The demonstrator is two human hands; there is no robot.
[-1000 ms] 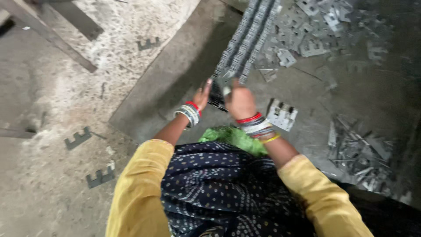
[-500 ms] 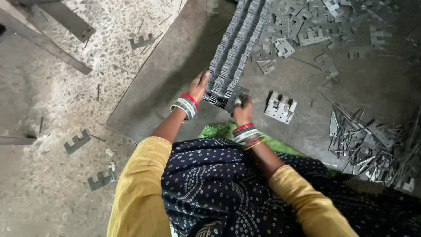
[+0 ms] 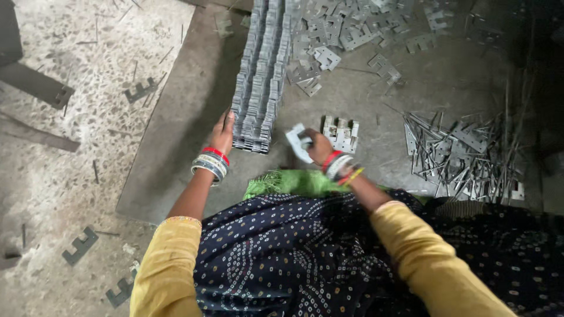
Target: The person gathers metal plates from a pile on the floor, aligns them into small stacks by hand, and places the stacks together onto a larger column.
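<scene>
One long stack of metal stampings (image 3: 260,76) is steadied at its near end by the flat, open left hand (image 3: 223,134), one loose stamping (image 3: 298,144) is gripped by the right hand (image 3: 319,147), bare floor (image 3: 176,147) left alongside.

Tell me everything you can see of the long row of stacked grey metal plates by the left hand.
The long row of stacked grey metal plates lies on a dark flat sheet on the floor, running from the picture's top edge toward the person. It looks like thin stamped steel pieces packed face to face on edge, their notched outlines forming ridged lines along its length. The left hand rests against its near left end. The right hand, holding a single pale metal plate, is apart from it.
</scene>
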